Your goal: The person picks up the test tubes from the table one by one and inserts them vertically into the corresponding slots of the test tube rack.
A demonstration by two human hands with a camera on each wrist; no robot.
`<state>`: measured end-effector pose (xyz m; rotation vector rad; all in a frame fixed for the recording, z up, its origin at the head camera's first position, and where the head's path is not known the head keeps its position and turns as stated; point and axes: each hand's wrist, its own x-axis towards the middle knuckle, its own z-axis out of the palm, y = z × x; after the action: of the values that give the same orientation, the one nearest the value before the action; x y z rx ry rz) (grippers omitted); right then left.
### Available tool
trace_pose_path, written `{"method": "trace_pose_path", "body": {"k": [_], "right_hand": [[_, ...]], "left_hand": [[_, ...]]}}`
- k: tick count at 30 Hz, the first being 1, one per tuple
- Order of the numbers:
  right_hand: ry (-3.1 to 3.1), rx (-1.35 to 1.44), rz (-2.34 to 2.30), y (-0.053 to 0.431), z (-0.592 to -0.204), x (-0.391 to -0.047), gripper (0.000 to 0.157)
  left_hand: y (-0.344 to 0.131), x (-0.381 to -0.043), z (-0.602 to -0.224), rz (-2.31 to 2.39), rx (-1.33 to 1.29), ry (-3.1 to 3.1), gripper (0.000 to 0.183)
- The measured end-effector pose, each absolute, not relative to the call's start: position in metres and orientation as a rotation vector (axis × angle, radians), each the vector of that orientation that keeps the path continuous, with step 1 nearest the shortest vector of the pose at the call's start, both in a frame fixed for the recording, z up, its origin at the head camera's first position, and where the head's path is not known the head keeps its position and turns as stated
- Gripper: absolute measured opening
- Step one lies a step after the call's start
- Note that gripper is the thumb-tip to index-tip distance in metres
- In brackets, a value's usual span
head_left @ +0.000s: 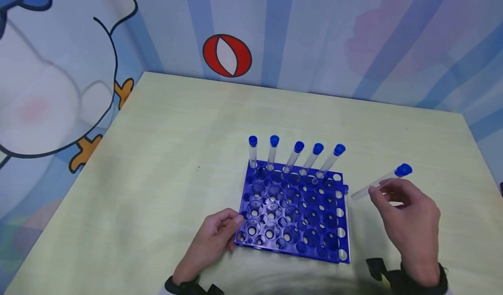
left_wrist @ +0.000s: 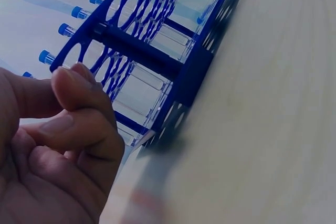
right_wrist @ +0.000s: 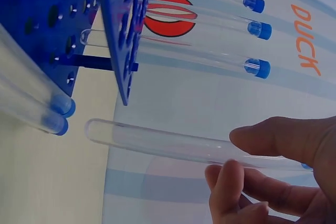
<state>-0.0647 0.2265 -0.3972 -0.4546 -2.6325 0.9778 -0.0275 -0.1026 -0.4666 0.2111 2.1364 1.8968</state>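
A blue test tube rack (head_left: 292, 212) stands on the table, with several blue-capped test tubes (head_left: 294, 154) in its far row. At its near left corner, my left hand (head_left: 214, 234) pinches the rack's edge between thumb and fingers; the left wrist view shows the rack's side (left_wrist: 139, 51) beyond the curled fingers. To the right of the rack, my right hand (head_left: 410, 216) pinches a clear test tube (right_wrist: 157, 141) by its upper part. This tube is tilted, its blue cap (head_left: 403, 169) up to the right and its rounded end towards the rack, apart from it.
Two more capped tubes (right_wrist: 31, 90) show beside the rack's base in the right wrist view. The pale table (head_left: 157, 155) meets a cartoon-printed wall (head_left: 294, 37) at the back and left.
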Motion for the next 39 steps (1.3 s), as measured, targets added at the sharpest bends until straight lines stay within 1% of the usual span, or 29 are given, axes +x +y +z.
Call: {"method": "trace_pose_path", "body": {"k": [4,10,24,39], "right_hand": [[-2.585,-0.403,0.974,0.223,-0.393,-0.068,0.021],[-2.495,-0.248,1.033,0.218,-0.389,-0.073,0.024],[-2.453,-0.1,1.106,0.213,-0.382,-0.091,0.018],[-2.55,-0.148,1.091,0.21,-0.385,-0.096,0.02]], "left_hand": [[-0.103,-0.028,-0.467,1.892,0.215,2.144,0.026],[-0.103,-0.027,-0.467,1.897,0.228,2.145,0.025],[-0.103,-0.028,-0.467,1.916,0.232,2.133,0.025],[-0.103,-0.028,-0.467,1.919,0.228,2.123,0.026]]}}
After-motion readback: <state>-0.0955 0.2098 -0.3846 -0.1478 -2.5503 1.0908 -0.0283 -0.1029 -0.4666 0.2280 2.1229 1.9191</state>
